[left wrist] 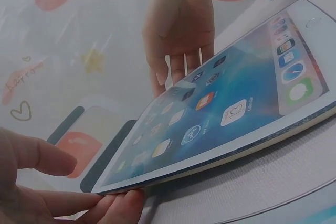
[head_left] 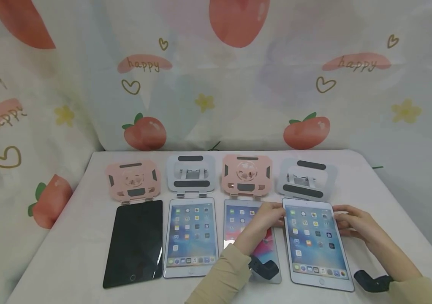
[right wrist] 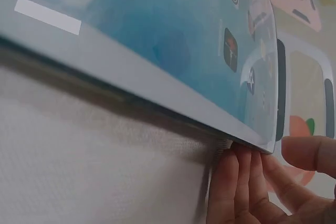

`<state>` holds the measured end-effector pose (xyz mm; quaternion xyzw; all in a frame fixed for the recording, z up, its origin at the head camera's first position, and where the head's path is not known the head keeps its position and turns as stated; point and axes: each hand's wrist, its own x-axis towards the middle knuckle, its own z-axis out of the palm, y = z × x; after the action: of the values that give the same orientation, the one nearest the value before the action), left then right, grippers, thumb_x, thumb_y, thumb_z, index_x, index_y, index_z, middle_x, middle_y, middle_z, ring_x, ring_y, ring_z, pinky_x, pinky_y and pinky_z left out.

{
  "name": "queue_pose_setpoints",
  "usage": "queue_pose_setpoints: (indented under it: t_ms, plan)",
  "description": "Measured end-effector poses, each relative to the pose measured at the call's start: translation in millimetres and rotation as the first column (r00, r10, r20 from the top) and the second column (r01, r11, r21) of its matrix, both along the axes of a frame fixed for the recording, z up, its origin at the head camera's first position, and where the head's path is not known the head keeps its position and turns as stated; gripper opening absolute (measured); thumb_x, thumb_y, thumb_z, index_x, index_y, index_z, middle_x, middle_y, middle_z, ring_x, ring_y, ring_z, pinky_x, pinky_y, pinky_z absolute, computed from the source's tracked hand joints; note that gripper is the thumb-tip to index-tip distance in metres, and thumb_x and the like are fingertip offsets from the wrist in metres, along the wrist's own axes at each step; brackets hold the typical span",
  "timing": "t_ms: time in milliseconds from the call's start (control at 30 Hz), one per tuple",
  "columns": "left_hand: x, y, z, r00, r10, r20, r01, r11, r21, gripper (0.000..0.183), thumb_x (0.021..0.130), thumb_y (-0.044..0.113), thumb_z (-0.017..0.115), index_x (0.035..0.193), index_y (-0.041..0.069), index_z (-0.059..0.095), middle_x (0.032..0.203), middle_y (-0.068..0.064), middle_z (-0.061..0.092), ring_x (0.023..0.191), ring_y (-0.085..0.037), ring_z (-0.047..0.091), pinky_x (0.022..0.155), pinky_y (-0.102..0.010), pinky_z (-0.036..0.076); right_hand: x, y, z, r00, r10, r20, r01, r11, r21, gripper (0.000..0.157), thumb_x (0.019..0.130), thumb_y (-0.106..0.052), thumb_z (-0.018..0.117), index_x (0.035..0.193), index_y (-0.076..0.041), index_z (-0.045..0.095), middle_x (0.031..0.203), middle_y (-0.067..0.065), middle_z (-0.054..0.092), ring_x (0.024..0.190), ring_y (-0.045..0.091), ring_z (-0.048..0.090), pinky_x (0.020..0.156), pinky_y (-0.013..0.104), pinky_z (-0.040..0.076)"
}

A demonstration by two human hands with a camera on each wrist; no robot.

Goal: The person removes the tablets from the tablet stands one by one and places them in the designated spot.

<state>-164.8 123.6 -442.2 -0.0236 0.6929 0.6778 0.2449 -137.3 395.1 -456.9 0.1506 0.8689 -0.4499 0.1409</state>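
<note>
A white-framed tablet [head_left: 314, 245] with its screen lit lies at the right of the row, face up. My left hand [head_left: 267, 217] is at its upper left edge; in the left wrist view the fingertips [left wrist: 123, 203] reach beneath that edge while the thumb stands apart above. At the upper right edge is my right hand [head_left: 356, 223]. Its fingers [right wrist: 247, 177] extend under the tablet, and the thumb is off the screen in the right wrist view. The tablet's upper end is slightly raised from the table. A white tablet stand [head_left: 306, 179] lies just behind it.
Left of it lie a lit tablet [head_left: 235, 221] partly covered by my left arm, another lit tablet [head_left: 191, 236] and a dark tablet [head_left: 134, 242]. Behind them are a pink stand [head_left: 247, 171], a white stand [head_left: 191, 169] and another pink stand [head_left: 134, 177] on the table [head_left: 67, 253].
</note>
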Motion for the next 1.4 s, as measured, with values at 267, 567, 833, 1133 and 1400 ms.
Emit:
queue_pose_setpoints:
  t_ms: [267,567,833,1133,1400]
  plan:
    - [4.4,1.3,-3.4,0.989,-0.072,-0.130,0.058,0.993,-0.106,0.031,0.084,0.009,0.057,0.111,0.001,0.070,0.090,-0.009,0.072,0.072,-0.011,0.059,0.065,-0.022,0.050,-3.9,11.6,-18.7,0.999,0.035,-0.002,-0.035,0.999,0.033,0.055,0.097,-0.029,0.046,0.138,0.006,0.038,0.092,-0.001,0.070,0.078,0.010,0.065,0.069,0.022,0.057]
    - [9.3,-0.6,2.3,0.969,-0.104,-0.225,0.055,0.975,-0.213,0.022,0.084,0.011,0.058,0.096,0.001,0.074,0.082,-0.006,0.053,0.074,-0.014,0.048,0.051,-0.020,0.031,10.4,-15.4,19.3,0.999,0.036,0.030,-0.035,0.999,-0.009,0.054,0.098,-0.028,0.047,0.136,0.009,0.039,0.090,-0.002,0.069,0.078,0.007,0.063,0.068,0.018,0.055]
    - [10.9,0.0,1.0,0.946,-0.138,-0.293,0.067,0.969,-0.238,0.019,0.085,0.009,0.057,0.078,-0.001,0.071,0.044,0.008,0.026,0.041,-0.005,0.023,0.039,-0.017,0.018,-3.4,17.8,-32.9,0.998,0.060,0.020,-0.061,0.995,0.074,0.067,0.097,-0.043,0.046,0.141,0.006,0.037,0.099,0.005,0.069,0.082,0.009,0.064,0.071,0.022,0.057]
    - [12.7,-0.4,0.8,0.915,-0.184,-0.359,0.058,0.941,-0.334,0.018,0.086,0.014,0.059,0.083,0.003,0.073,0.053,0.005,0.033,0.049,-0.007,0.029,0.043,-0.018,0.022,-0.4,12.7,-30.5,0.997,0.081,0.016,-0.082,0.988,0.129,0.065,0.098,-0.043,0.045,0.140,0.006,0.037,0.102,0.011,0.065,0.082,0.009,0.059,0.069,0.020,0.055]
    - [13.6,-1.5,3.0,0.903,-0.224,-0.367,0.059,0.910,-0.411,0.024,0.086,0.021,0.061,0.102,0.009,0.075,0.090,-0.006,0.057,0.081,-0.010,0.043,0.071,-0.023,0.040,0.6,13.9,-36.1,0.996,0.087,-0.009,-0.084,0.984,0.157,0.072,0.096,-0.054,0.042,0.142,0.002,0.038,0.114,0.019,0.064,0.085,0.008,0.062,0.070,0.019,0.056]
